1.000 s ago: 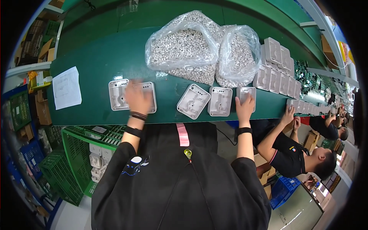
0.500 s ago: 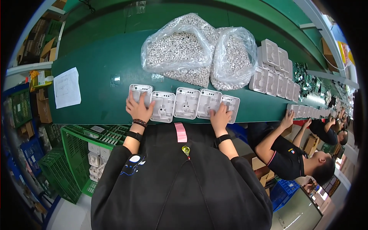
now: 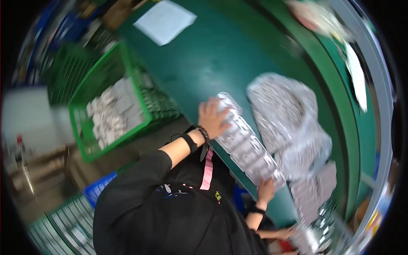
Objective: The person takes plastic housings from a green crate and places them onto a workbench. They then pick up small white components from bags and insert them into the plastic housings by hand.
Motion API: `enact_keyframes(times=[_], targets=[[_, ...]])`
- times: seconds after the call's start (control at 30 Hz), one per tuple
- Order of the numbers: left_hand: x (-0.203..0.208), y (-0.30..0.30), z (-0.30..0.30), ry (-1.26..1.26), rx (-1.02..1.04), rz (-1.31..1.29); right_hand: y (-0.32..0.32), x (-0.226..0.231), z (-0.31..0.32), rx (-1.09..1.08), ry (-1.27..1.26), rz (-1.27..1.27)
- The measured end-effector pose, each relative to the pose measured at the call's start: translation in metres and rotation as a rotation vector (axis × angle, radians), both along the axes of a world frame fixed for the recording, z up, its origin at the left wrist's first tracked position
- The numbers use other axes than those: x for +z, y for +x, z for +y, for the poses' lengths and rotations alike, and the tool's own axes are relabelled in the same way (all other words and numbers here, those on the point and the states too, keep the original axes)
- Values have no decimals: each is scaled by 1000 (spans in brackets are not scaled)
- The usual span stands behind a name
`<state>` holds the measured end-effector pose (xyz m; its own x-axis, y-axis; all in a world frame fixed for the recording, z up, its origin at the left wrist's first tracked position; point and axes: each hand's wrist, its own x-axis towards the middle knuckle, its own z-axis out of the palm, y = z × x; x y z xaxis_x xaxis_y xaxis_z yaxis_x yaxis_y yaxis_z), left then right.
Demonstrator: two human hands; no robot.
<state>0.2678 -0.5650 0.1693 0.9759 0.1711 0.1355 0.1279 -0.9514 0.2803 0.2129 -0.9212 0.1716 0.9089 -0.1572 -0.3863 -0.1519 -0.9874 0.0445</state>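
A slanting row of several light-grey plastic housings, shallow trays with rounded corners, lies along the near edge of the green table. On the upper-left end of the row, my left hand rests with its fingers spread, touching the end housing and the one beside it. My right hand is at the lower-right end, its fingers stretched onto the last housing. Both hands are open and grasp nothing. Motion blur hides the details inside the housings.
Clear plastic bags full of small grey parts lie beyond the row. Stacked grey housings stand past my right hand, near another person's hand. A white paper lies on the table. A green crate holds pale parts.
The whole view has swung round, so the row now slants down to the right and the green crate shows more fully. Both hands remain at the row's ends. The housings look closer together.
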Motion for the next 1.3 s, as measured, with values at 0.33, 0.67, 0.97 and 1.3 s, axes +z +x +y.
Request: enact_keyframes(times=[0.33,0.67,0.97,1.3], targets=[[138,-229,248,-59,485,-98,31,120,285,918,676,166],[-71,-352,561,-100,892,391,-37,7,776,1383,620,787],[-216,-351,580,256,804,332,-126,-273,846,852,744,273],[-205,-357,585,29,1015,194,-195,-259,853,351,1015,283]])
